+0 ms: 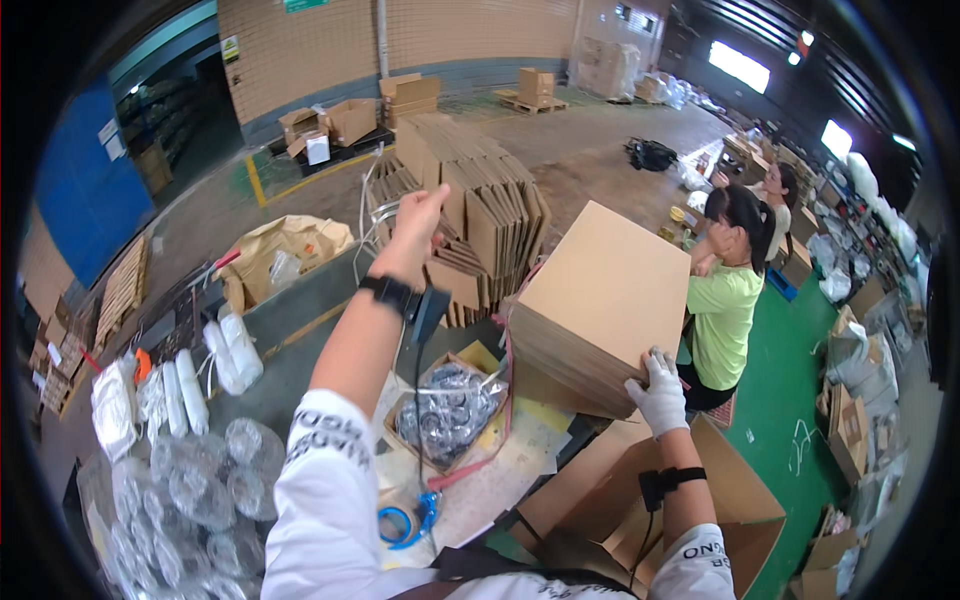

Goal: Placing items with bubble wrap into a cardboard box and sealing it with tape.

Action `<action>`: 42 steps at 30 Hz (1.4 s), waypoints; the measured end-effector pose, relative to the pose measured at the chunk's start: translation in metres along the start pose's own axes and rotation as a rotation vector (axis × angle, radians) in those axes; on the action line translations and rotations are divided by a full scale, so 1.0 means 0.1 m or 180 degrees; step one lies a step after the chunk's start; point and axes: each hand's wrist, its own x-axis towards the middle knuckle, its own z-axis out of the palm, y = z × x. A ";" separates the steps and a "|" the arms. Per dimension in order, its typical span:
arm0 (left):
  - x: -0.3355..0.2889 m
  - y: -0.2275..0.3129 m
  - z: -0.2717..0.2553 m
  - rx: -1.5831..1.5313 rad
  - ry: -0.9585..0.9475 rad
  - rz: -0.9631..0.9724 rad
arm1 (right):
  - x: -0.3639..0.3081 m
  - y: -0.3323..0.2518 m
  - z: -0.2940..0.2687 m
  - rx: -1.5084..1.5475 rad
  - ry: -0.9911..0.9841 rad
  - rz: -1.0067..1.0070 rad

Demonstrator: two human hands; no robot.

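Cardboard stack (605,285): right hand (660,396) (gloved) on corner.

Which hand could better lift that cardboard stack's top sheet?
Probably the right: the gloved right hand rests at a corner of the cardboard stack, while the bare left hand is raised away from it.

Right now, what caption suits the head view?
Gloved right hand on a cardboard stack, bare left hand near flattened cartons.
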 end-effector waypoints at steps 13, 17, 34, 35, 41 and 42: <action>0.98 -0.46 -0.27 -0.0983 -0.0843 -0.0192 | 0.06 0.10 0.02 0.3987 0.0131 0.3527; 0.75 -0.36 -0.44 -0.0975 -0.0404 -0.0126 | 0.00 0.43 0.09 0.3267 0.0546 0.3252; -2.68 -1.02 -0.70 -0.2285 -0.1463 0.0881 | -0.14 0.46 -0.10 0.4421 0.0216 0.3405; -2.89 -1.02 -0.61 -0.2096 -0.1306 0.0916 | -0.15 0.51 -0.14 0.4458 0.0213 0.3390; -3.62 -1.00 -0.31 -0.1493 -0.0400 0.1136 | -0.18 0.39 -0.46 0.4451 0.0018 0.3100; -3.64 -0.97 -0.19 -0.1459 -0.0568 0.1105 | -0.21 0.59 -0.33 0.4154 0.0428 0.2710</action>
